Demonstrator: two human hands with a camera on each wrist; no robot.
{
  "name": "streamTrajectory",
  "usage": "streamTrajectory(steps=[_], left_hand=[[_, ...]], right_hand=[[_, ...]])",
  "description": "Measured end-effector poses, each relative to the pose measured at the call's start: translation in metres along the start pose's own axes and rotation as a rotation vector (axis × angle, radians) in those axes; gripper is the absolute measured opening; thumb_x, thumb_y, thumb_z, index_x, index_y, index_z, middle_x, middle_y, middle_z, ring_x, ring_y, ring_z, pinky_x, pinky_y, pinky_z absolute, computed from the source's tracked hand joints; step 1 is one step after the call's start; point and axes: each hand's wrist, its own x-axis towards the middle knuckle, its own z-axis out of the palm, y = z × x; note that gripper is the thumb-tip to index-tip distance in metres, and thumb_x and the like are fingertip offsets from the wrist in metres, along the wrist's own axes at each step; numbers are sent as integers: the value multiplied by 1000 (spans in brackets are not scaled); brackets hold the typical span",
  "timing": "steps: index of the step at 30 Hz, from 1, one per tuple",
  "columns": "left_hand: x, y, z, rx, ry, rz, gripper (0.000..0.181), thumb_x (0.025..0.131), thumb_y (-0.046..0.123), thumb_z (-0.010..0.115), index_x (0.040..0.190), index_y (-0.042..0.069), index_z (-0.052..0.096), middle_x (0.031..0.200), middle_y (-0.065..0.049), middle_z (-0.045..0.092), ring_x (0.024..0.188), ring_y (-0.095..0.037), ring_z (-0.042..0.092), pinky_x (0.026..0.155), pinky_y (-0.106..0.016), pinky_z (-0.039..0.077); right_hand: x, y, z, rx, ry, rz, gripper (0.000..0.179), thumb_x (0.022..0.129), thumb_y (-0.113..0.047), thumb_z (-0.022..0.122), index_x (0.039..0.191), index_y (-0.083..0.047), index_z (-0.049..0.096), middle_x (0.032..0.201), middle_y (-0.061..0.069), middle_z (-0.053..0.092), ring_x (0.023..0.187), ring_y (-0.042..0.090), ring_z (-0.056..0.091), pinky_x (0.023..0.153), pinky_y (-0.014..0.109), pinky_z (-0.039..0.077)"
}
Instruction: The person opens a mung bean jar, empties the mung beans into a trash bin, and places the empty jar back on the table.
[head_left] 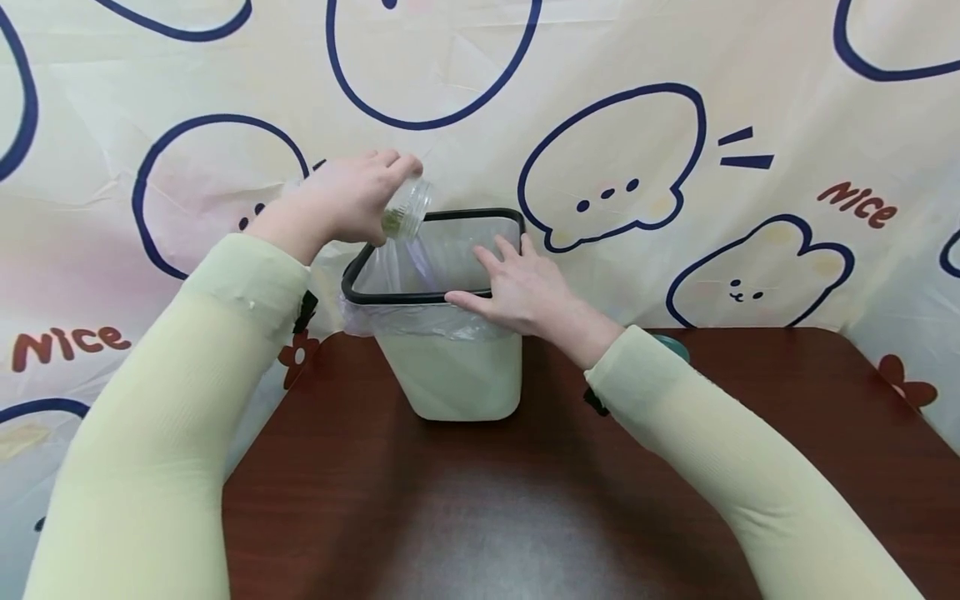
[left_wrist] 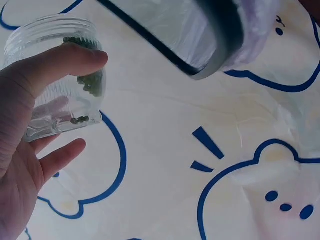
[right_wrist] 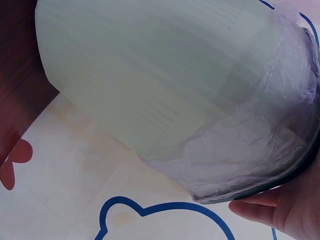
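Grips in left hand a clear jar, likely rigid and slippery, best held round its body; rests right hand, fingers spread, on bin rim.

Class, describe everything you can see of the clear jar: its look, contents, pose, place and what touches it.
The jar is transparent and colourless, glass or clear plastic, with a rounded body and ridged rings at one end. Dark green clumps show inside against its wall. The left hand grips it from the side, holding it off the table, tipped with its ringed end toward the opening of the pale green bin.
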Motion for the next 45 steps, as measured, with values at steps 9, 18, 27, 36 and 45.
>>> streamTrajectory(steps=[9, 18, 27, 36, 45], left_hand=[[2, 1, 7, 9, -65, -45, 83, 66, 1, 80, 136, 6, 36, 128, -22, 46, 112, -42, 47, 82, -60, 45], [2, -3, 4, -13, -10, -31, 79, 68, 3, 77, 136, 5, 36, 127, -23, 47, 108, -42, 49, 80, -60, 46], [4, -1, 9, 29, -85, -46, 82, 68, 4, 80, 137, 5, 35, 128, -23, 46, 110, -43, 47, 80, -60, 46], [4, -4, 13, 18, -76, -51, 79, 69, 5, 79, 135, 5, 35, 126, -23, 47, 109, -41, 47, 77, -59, 46], [1, -9, 3, -22, 39, -37, 80, 68, 7, 79, 135, 2, 37, 127, -25, 48, 112, -44, 48, 88, -60, 42]], right_hand=[[0, 1, -1, 5, -13, 6, 86, 89, -76, 35, 149, -15, 38, 152, 17, 31, 136, 49, 25, 99, 52, 40], [0, 2, -1, 5, -19, 5, 87, 89, -76, 34, 150, -14, 38, 152, 17, 31, 136, 50, 24, 100, 52, 39], [0, 2, -3, 5, -11, 10, 86, 88, -76, 34, 149, -15, 38, 152, 16, 32, 136, 49, 25, 100, 53, 39], [1, 1, -1, -1, -6, 7, 86, 88, -77, 34, 149, -15, 39, 152, 16, 33, 136, 49, 25, 101, 52, 38], [1, 1, -1, 5, -16, 7, 86, 88, -76, 34, 149, -15, 38, 153, 16, 32, 137, 49, 22, 103, 53, 36]])
